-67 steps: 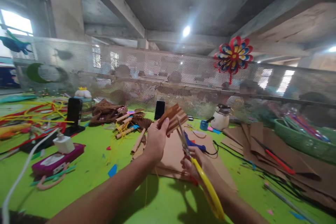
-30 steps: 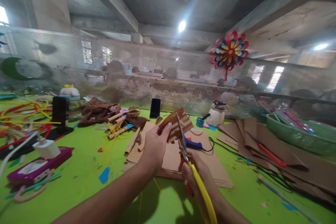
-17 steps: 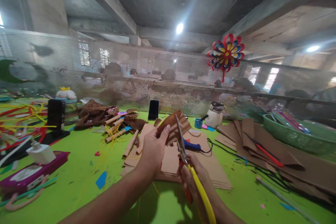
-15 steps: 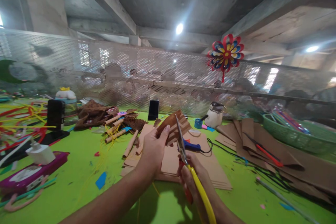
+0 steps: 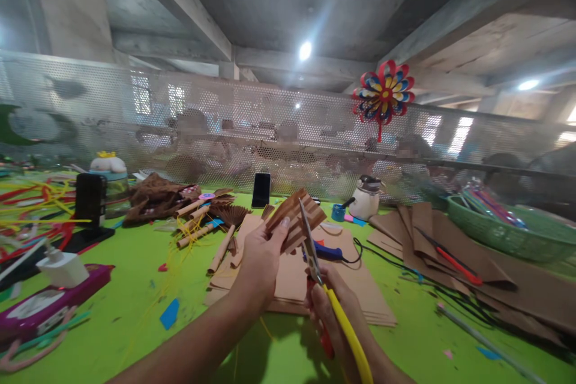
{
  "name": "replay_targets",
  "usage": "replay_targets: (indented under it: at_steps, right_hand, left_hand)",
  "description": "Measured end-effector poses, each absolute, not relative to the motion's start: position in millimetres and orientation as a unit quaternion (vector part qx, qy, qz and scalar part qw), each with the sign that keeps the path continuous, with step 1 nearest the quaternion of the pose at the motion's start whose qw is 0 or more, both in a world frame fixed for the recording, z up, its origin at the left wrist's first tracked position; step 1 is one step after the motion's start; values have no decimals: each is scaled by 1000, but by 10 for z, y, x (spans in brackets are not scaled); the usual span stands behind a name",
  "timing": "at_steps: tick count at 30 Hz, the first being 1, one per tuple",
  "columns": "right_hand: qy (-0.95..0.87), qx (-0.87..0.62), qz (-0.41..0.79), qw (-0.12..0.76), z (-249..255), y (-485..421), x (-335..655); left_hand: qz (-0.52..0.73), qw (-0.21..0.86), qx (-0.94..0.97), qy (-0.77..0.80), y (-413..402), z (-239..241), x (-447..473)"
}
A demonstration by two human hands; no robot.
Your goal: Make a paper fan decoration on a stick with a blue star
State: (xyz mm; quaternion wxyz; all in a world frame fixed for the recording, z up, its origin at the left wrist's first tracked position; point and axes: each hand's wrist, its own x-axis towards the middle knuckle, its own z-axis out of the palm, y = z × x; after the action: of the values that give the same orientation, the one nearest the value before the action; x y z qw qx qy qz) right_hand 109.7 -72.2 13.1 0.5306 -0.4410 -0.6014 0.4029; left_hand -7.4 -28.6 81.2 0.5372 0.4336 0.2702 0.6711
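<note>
My left hand (image 5: pixel 260 261) grips a pleated piece of brown paper (image 5: pixel 294 219) and holds it up above the green table (image 5: pixel 117 312). My right hand (image 5: pixel 335 309) is closed round the yellow and red handles of a pair of scissors (image 5: pixel 324 288). The scissor blades point up and lie against the right edge of the pleated paper. Below both hands a stack of flat brown paper sheets (image 5: pixel 360 297) lies on the table.
Rolled brown paper tubes and small pleated fans (image 5: pixel 216 225) lie to the left. A black phone (image 5: pixel 261 189) stands by the perforated screen, near a white jar (image 5: pixel 364 201) and a blue glue gun (image 5: pixel 330 252). More brown sheets (image 5: pixel 450 240) and a green basket (image 5: pixel 508 231) sit at the right; a white charger (image 5: pixel 63 267) at the left.
The view has drifted slightly to the right. My hands stay together, with the scissors held against the pleated paper throughout.
</note>
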Motion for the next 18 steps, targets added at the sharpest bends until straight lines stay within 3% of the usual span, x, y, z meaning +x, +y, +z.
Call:
replay_targets:
  at_steps: [18]
  right_hand:
    - [-606,-437,398,532,71,-692,1114]
  left_hand:
    - [652,549,448,272,-338,840,-96]
